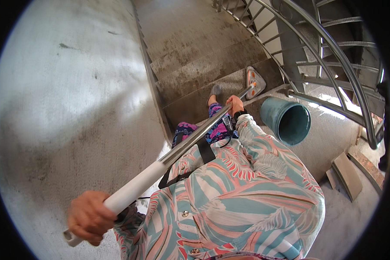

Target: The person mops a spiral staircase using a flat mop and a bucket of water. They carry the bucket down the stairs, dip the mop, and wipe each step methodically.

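Observation:
My left hand (90,217) is wrapped around the white grip (135,187) near the top end of a mop's handle. Further down, my right hand (235,104) holds the shiny metal pole (196,135). The pole slants across my body to a triangular flat mop head (255,83) with orange parts. That head rests on a concrete stair step (229,84), close to the railing side. Just to the right of my right forearm stands a teal plastic bucket (286,121), its round mouth towards me and its inside dark.
Concrete stairs (195,52) with dark stains run away ahead. A bare plastered wall (84,81) borders them on the left, a curved metal railing (338,58) on the right. Several flat boards or tiles (347,175) lie at the lower right. My foot (215,90) is on a step near the mop head.

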The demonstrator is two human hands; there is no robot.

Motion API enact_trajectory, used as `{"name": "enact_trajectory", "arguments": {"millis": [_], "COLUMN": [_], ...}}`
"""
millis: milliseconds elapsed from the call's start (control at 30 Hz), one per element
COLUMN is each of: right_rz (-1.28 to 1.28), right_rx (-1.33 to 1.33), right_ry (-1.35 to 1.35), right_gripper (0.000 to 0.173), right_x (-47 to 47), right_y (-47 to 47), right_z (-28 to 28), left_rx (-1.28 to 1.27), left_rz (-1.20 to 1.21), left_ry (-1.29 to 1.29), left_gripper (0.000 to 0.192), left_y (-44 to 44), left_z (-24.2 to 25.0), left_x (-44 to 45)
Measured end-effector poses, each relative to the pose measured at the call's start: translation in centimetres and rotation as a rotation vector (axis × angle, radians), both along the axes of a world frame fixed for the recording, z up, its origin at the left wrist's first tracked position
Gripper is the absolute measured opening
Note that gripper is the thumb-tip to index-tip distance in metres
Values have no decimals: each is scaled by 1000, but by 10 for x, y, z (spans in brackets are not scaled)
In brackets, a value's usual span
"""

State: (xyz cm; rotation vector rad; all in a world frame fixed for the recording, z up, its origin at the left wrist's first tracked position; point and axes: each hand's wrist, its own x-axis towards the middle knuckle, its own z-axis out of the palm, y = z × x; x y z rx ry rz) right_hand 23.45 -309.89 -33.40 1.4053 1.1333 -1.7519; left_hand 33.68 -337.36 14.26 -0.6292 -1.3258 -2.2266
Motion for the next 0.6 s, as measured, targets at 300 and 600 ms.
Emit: {"name": "enact_trajectory", "arguments": {"millis": [300,600], "right_rz": [-211,-582], "right_rx": [-15,-157], "right_ry": [96,160], "right_gripper": [16,11], "right_x": [-69,-124], "right_y": [-3,-3], "right_z": [-58,-33], "left_rx": [37,20], "left_rz": [137,-243], "left_ry": [-88,0], "left_gripper": [22,23], "left_y": [-51,-31], "left_z": [8,-10], "left_x": [-125,-252]}}
